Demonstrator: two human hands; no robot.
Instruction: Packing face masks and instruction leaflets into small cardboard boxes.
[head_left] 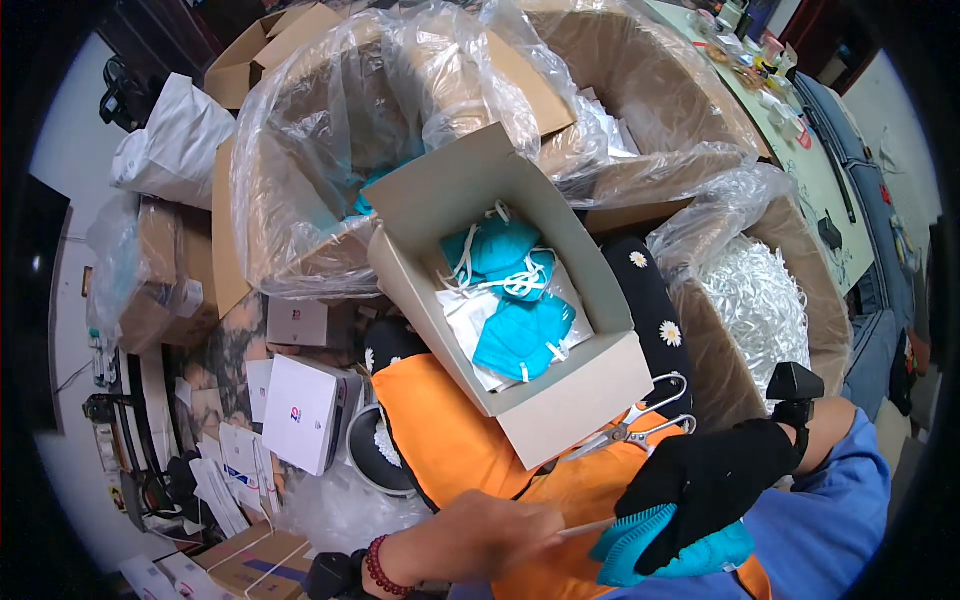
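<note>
Low over the orange cloth [450, 430], the black-gloved right hand [705, 485] has its grip wrapped around a teal mask [715, 555], which shows on either side of it. Just to the left, the blurred left hand [510, 530] pinches the mask's white strap [588, 527]. Scissors [620, 434] lie near.

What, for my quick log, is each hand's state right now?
Left hand: closed, slightly blurred, pinching a white strap.
Right hand: closed, in a black glove, holding a teal mask.
</note>
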